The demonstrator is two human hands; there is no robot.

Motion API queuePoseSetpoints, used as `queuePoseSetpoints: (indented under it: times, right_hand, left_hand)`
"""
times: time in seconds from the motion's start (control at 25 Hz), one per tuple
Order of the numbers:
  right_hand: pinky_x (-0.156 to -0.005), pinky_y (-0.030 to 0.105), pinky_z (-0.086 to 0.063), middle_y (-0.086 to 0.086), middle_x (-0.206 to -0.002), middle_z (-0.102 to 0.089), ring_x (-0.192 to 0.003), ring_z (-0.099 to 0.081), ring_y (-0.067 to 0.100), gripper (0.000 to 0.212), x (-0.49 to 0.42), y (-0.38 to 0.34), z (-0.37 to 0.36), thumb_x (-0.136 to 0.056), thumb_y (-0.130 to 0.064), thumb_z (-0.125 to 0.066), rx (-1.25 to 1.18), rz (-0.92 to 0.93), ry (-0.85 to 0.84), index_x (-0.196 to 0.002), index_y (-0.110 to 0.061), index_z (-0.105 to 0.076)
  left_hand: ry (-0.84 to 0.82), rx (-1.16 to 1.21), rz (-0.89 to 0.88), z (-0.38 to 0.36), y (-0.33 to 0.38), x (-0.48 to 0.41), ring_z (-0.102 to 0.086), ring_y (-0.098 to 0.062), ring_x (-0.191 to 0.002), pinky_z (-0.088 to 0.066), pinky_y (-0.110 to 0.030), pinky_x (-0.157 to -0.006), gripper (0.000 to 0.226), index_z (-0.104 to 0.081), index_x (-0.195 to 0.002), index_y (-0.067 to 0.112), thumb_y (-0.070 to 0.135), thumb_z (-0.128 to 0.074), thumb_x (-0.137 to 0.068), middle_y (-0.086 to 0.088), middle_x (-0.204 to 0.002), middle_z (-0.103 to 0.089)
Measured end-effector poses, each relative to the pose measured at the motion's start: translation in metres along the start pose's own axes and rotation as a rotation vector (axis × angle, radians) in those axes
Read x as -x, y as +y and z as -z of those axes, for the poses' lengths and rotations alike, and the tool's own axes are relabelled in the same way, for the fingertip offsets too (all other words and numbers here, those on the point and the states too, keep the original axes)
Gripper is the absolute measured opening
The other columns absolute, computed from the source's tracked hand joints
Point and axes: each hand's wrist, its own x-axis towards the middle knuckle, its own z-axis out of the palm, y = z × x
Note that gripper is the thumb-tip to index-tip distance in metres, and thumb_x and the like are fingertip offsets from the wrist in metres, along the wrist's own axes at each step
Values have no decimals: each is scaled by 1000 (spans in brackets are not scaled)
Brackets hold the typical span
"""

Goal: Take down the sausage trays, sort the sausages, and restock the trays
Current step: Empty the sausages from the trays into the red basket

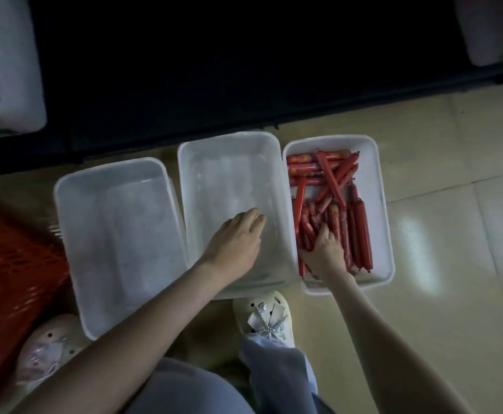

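On the floor tiles (pixel 459 240) in front of me stand three white plastic trays in a row, and the middle tray (pixel 229 136) is my marker. My left hand (pixel 235 238) reaches down into it, fingers straight and close together, holding nothing, the tips near its right wall. Touching that tray's right side is the right tray (pixel 382 204), which holds the red sausages (pixel 333 174): long ones crossed in a loose heap at its far end, shorter ones lined up at its near end. My right hand (pixel 325 249) lies on those shorter ones, fingertips sunk among them, and I cannot tell whether they grip any. Left of the middle tray sits the left tray (pixel 65 189), and farther left a red basket (pixel 14 258). Just nearer me than the middle tray is my cream clog (pixel 262 319)
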Motion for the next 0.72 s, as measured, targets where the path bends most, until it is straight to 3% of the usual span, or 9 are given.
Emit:
queuePoseSetpoints:
  times: [0.08, 0.16, 0.28, 0.4, 0.56, 0.64, 0.72]
  right_hand:
    - [-104, 44, -35, 23, -133, -42, -122, -43, 38, 98, -9, -2, -6, -75, -47, -72, 31, -17, 29, -141, 4, -22]
    - [-101, 41, -38, 22, -126, -47, -117, -47, 37, 91, -16, -3, -3, -69, -44, -78, -11, -33, 34, -131, 5, -33]
    - [-73, 33, -46, 13, -95, -61, -88, -59, 28, 55, -17, 2, 10, -67, -28, -82, -309, -98, 4, -104, 0, -52]
    - [-62, 30, -45, 6, -76, -62, -74, -61, 25, 26, -3, 8, 28, -72, -17, -75, -501, -171, 45, -89, -5, -59]
    - [-70, 33, -56, 13, -86, -70, -71, -69, 23, 12, 39, -9, 79, -79, -7, -73, -1067, -197, -57, -87, -10, -65]
    - [-82, 40, -53, 21, -95, -66, -80, -66, 30, 14, 75, -36, 113, -81, -3, -70, -1318, -105, -187, -94, -3, -65]
    - [-79, 40, -52, 23, -95, -63, -82, -63, 32, 19, 114, -69, 142, -83, -3, -67, -1413, 42, -315, -101, 0, -62]
  left_hand:
    - [-32, 2, 13, -6, 2, -4, -26, -20, -140, -24, -28, -113, 48, -24, -148, 9, 21, -33, -103, -7, -155, -21]
    - [-54, 15, 15, -9, 4, -10, -28, -21, -139, -26, -29, -111, 48, -26, -148, 9, 21, -33, -102, -8, -154, -22]
    - [-75, 62, 16, -6, 9, -17, -30, -21, -138, -27, -30, -110, 46, -30, -146, 9, 21, -35, -102, -7, -153, -24]
    - [-74, 216, 83, 9, 10, -17, -36, -18, -134, -33, -26, -105, 43, -35, -143, 13, 23, -37, -101, -3, -150, -30]
    - [-74, 585, 277, 54, 20, -12, -54, -10, -113, -39, -17, -90, 33, -48, -131, 16, 23, -44, -100, 0, -131, -53]
    - [-96, 799, 335, 84, 31, -3, -56, -7, -105, -45, -23, -91, 29, -52, -126, 21, 28, -49, -98, 4, -124, -59]
    - [-144, 1042, 345, 116, 47, 14, -62, -11, -103, -51, -31, -92, 29, -53, -123, 23, 33, -53, -96, 1, -117, -62]
